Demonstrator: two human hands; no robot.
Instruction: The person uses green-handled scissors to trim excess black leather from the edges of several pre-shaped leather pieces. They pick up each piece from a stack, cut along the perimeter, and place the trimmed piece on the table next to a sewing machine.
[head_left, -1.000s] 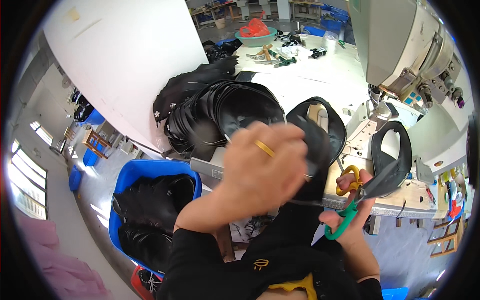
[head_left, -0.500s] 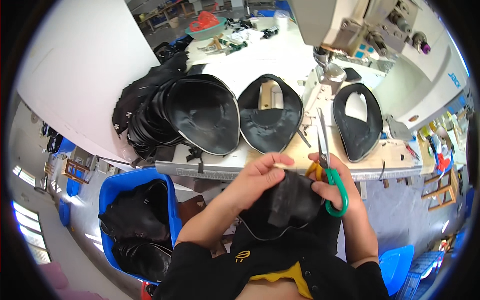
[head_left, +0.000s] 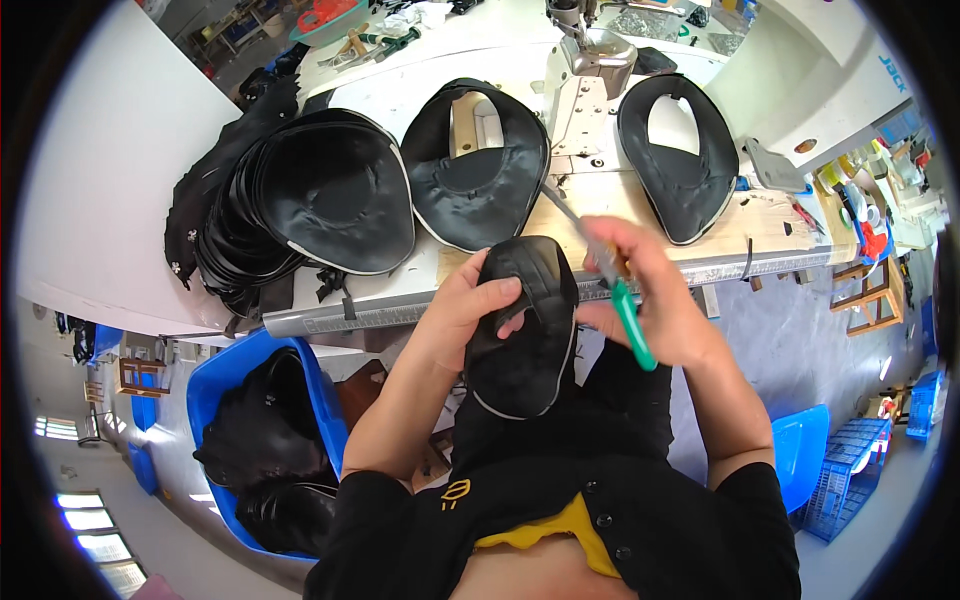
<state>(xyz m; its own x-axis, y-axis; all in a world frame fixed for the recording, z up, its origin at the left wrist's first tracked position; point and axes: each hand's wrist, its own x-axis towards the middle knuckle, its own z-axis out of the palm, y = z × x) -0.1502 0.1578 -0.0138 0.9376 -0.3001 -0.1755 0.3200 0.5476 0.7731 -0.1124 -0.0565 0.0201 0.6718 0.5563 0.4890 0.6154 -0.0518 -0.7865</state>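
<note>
Head view: left hand grips the black padded oval piece, now lowered; right hand clasps green-handled scissors, swung up toward the bench.

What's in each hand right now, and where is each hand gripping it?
The left hand grips the black padded piece by its upper left edge. The right hand holds green-handled scissors by the handles, blades pointing up toward the table.

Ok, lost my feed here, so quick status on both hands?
Left hand grips black cap piece. Right hand holds green-handled scissors at its top edge. Nothing in the way.
</note>
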